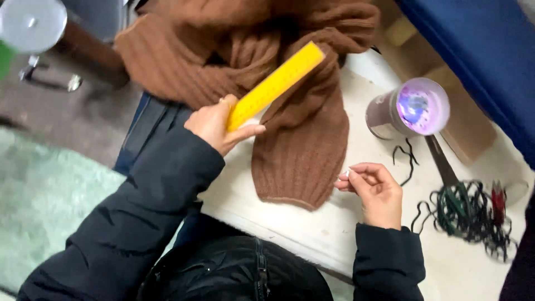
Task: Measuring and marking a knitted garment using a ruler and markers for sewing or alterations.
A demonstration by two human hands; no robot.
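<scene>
A yellow ruler (275,85) is gripped in the left hand (214,125) over the brown sweater (301,139) on the desk (356,223); something small is pinched in the right hand (376,192). The ruler is best laid flat along the knit.

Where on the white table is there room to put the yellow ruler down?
Bare table lies between the brown sweater hem and the near edge, beside the right hand. Another bare patch sits between the sweater and the purple-lidded jar. The far right is crowded with a tangle of dark cords.
</scene>
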